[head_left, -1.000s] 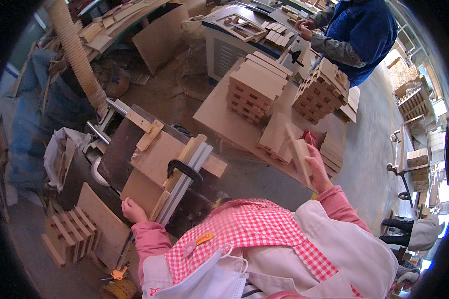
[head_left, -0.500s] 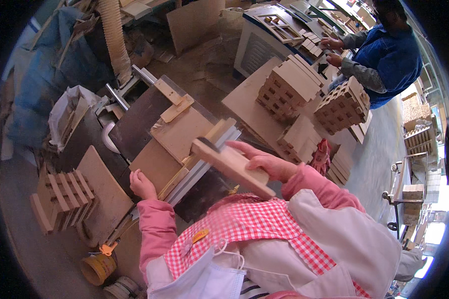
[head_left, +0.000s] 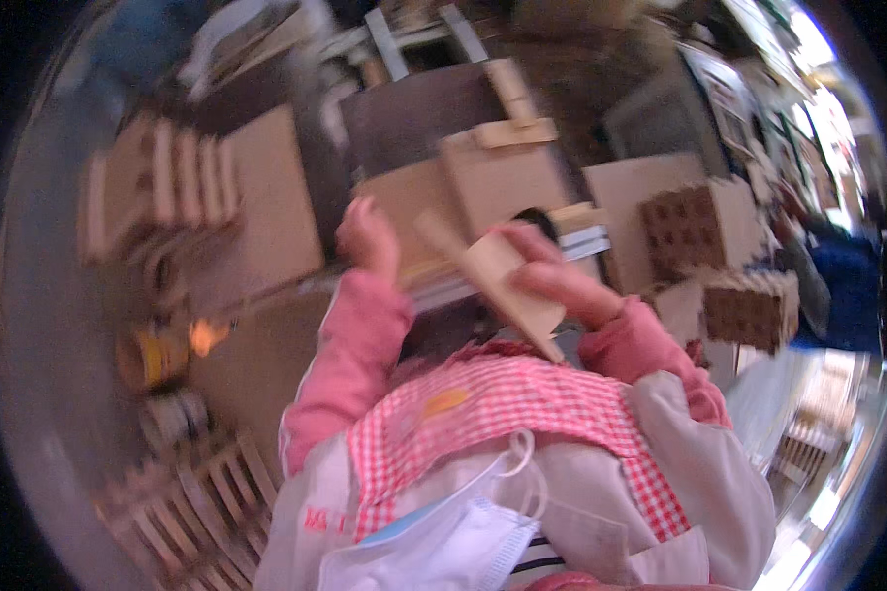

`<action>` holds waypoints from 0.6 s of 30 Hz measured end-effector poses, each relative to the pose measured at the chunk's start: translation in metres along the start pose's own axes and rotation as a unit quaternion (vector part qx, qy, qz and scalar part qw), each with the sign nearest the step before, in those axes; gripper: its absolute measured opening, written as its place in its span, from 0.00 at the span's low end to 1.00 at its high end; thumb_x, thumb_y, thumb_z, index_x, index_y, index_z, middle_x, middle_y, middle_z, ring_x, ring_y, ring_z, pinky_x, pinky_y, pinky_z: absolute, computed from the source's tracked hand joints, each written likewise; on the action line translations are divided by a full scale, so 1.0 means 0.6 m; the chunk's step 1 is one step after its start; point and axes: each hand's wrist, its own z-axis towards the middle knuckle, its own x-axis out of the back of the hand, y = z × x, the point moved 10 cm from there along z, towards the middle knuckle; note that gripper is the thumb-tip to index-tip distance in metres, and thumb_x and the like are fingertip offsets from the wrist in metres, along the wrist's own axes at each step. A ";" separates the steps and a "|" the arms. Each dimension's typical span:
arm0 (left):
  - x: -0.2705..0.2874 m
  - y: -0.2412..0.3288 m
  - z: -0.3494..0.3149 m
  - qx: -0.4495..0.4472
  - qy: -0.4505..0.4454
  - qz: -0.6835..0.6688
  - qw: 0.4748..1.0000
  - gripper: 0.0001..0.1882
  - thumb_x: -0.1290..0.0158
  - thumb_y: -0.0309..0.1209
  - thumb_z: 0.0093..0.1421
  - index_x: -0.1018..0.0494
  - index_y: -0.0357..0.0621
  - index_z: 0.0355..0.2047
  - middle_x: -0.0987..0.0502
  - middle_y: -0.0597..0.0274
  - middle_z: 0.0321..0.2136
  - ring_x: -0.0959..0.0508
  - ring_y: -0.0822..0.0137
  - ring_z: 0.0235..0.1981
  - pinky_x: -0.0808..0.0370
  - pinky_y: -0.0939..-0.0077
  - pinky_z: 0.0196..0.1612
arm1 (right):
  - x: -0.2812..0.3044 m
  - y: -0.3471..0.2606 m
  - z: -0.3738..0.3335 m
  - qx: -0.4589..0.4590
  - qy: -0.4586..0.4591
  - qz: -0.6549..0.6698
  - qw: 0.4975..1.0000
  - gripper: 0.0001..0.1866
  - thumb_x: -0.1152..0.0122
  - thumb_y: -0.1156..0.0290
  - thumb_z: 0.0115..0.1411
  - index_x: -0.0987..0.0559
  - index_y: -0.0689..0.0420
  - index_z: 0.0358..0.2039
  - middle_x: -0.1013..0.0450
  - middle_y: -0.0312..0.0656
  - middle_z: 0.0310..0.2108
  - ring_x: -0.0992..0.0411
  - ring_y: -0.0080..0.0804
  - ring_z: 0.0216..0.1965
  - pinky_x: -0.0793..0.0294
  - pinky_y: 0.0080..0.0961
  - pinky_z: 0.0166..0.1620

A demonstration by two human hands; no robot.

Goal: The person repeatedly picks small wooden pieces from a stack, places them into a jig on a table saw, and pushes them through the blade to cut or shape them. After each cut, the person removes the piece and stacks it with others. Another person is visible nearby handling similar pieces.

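My right hand [head_left: 562, 281] is closed around a pale wooden block [head_left: 522, 294], held at a slant in front of my chest. Motion blurs the block's outline. A dark round part [head_left: 537, 223] shows just behind that hand. My left hand [head_left: 370, 241] is at the left edge of a flat brown board [head_left: 419, 207], its fingers bunched against that edge and somewhat smeared. The board lies on a machine's dark table [head_left: 419, 113]. Overlapping its right side is a second flat board [head_left: 507, 182], with a small wooden strip [head_left: 515, 133] across its far end.
Slotted wooden pieces [head_left: 173, 182] are stacked at the left beside a large panel [head_left: 266, 187]. A yellow tub [head_left: 153, 357] stands below them, near a slatted wooden stack [head_left: 202, 507]. Notched blocks [head_left: 680, 229] are piled at the right. Beyond them is a person in blue [head_left: 842, 291].
My view has swung, so the machine and the stacks appear turned and shifted. My right hand still holds the wooden block, and my left hand stays at the board's left edge.
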 end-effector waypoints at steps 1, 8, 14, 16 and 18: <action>0.008 0.007 -0.003 -0.013 -0.008 0.005 1.000 0.15 0.51 0.27 0.56 0.25 0.46 0.44 0.23 0.53 0.45 0.25 0.49 0.46 0.31 0.55 0.50 | 0.019 -0.006 0.017 0.011 0.055 -0.028 0.998 0.34 0.45 0.73 0.53 0.40 0.54 0.62 0.34 0.39 0.51 0.34 0.26 0.51 0.31 0.25 0.50; 0.023 0.000 -0.001 0.109 -0.043 -0.013 0.993 0.17 0.55 0.29 0.59 0.30 0.47 0.49 0.24 0.54 0.46 0.27 0.48 0.47 0.33 0.50 0.49 | 0.017 -0.088 0.150 0.183 0.166 -0.460 0.853 0.34 0.42 0.66 0.56 0.43 0.49 0.62 0.26 0.49 0.27 0.25 0.46 0.29 0.27 0.39 0.33; 0.017 -0.006 0.001 0.113 -0.067 -0.022 0.991 0.17 0.55 0.29 0.59 0.31 0.47 0.50 0.24 0.54 0.46 0.27 0.48 0.47 0.33 0.49 0.49 | -0.037 -0.096 0.248 0.178 0.143 -0.596 0.770 0.32 0.44 0.61 0.56 0.44 0.51 0.60 0.25 0.52 0.27 0.25 0.56 0.30 0.28 0.47 0.32; 0.017 -0.005 0.001 0.118 -0.068 -0.026 0.990 0.18 0.54 0.29 0.59 0.31 0.47 0.50 0.24 0.54 0.46 0.28 0.47 0.47 0.34 0.50 0.49 | -0.056 -0.097 0.262 0.213 0.138 -0.611 0.750 0.33 0.45 0.61 0.56 0.44 0.52 0.60 0.24 0.53 0.29 0.25 0.57 0.31 0.27 0.48 0.34; 0.026 0.002 -0.004 0.107 -0.046 -0.038 0.993 0.18 0.54 0.29 0.59 0.30 0.47 0.50 0.24 0.53 0.46 0.28 0.46 0.47 0.35 0.51 0.50 | -0.046 -0.053 0.300 0.109 0.132 -0.667 0.725 0.32 0.46 0.60 0.57 0.44 0.53 0.59 0.24 0.54 0.29 0.25 0.57 0.32 0.27 0.48 0.35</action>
